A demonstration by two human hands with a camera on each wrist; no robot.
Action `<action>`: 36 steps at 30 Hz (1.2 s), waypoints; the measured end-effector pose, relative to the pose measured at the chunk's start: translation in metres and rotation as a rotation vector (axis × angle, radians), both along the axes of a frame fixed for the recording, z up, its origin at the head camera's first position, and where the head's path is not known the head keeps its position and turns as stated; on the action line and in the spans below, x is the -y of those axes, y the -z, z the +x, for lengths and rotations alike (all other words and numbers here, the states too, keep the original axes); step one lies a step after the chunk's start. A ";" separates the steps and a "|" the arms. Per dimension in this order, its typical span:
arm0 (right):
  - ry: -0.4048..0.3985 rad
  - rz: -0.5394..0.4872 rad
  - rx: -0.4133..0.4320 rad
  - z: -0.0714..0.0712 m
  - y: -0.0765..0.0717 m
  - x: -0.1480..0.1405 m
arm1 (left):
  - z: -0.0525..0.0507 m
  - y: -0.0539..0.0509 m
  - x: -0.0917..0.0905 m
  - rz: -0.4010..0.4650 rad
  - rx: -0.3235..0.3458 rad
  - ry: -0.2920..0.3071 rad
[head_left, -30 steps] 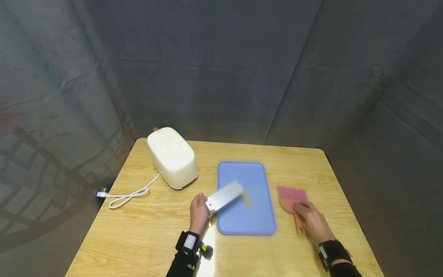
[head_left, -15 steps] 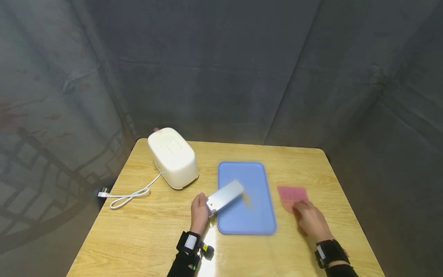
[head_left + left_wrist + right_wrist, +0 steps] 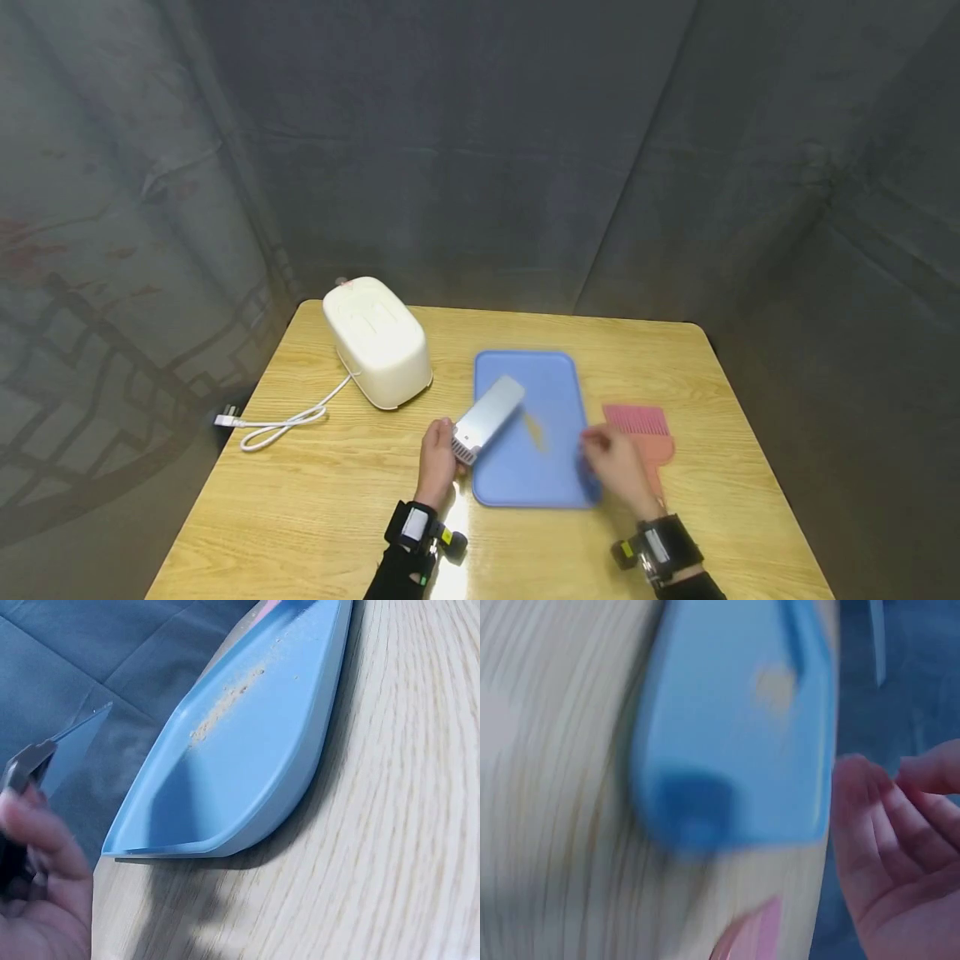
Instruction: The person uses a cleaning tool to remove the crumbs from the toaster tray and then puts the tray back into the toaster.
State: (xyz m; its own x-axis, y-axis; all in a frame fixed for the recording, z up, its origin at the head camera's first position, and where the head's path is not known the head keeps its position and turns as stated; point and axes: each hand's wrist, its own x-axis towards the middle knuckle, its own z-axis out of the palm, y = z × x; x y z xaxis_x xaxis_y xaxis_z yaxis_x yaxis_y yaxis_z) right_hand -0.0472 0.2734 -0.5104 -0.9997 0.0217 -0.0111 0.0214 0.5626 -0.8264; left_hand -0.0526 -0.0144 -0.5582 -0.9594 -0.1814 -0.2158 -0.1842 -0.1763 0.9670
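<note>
In the head view my left hand (image 3: 435, 468) grips the slotted end of a silver metal crumb tray (image 3: 491, 417), its far end slanting over a blue tray (image 3: 517, 483). The left wrist view catches the crumb tray (image 3: 73, 754) edge-on, tilted above the blue tray (image 3: 247, 761). A streak of light brown crumbs (image 3: 534, 432) lies on the blue surface. My right hand (image 3: 618, 468), blurred, hovers at the blue tray's right edge; nothing shows between its fingers in the right wrist view. Beside it on the table lies a pink brush (image 3: 651, 446).
A cream-white toaster (image 3: 378, 342) stands at the back left of the wooden table (image 3: 337, 517). Its white cord (image 3: 288, 422) is looped, and the plug (image 3: 227, 420) lies at the table's left edge. Grey curtains (image 3: 480, 167) hang behind.
My right hand has let go of the pink brush and moved left to the blue tray's edge. The crumb tray in my left hand has turned slightly more upright.
</note>
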 end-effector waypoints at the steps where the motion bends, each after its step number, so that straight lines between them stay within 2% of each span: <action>1: 0.007 -0.071 0.046 0.001 -0.002 0.008 | 0.000 0.000 -0.001 0.017 0.001 0.012; 4: 0.001 -0.241 0.156 0.001 -0.003 0.032 | 0.001 -0.002 -0.003 0.068 -0.003 0.042; 6: -0.028 -0.319 0.218 0.001 -0.004 0.047 | 0.002 -0.004 -0.004 0.101 -0.010 0.057; 10: -0.096 -0.433 0.310 0.002 -0.002 0.074 | 0.004 -0.004 -0.007 0.168 -0.020 0.076; 14: -0.114 -0.515 0.366 0.001 0.003 0.094 | 0.005 -0.002 -0.010 0.210 -0.020 0.093; 19: -0.093 -0.606 0.388 -0.002 0.008 0.110 | 0.007 -0.002 -0.014 0.229 -0.037 0.119; 24: -0.057 -0.672 0.402 -0.004 0.010 0.116 | 0.007 -0.003 -0.016 0.247 -0.042 0.120; 32: -0.006 -0.664 0.396 -0.006 0.010 0.121 | 0.006 -0.004 -0.018 0.250 -0.021 0.118; 36: 0.013 -0.680 0.393 -0.007 0.012 0.121 | 0.006 -0.001 -0.017 0.205 -0.021 0.143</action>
State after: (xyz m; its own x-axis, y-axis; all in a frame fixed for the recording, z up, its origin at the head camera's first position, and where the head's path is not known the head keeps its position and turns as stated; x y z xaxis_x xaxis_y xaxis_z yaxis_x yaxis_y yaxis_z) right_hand -0.0537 0.1523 -0.5221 -0.9194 -0.1049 -0.3790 0.3867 -0.0669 -0.9198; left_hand -0.0465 0.0030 -0.5570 -0.9769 0.0023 -0.2136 -0.2015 -0.3428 0.9176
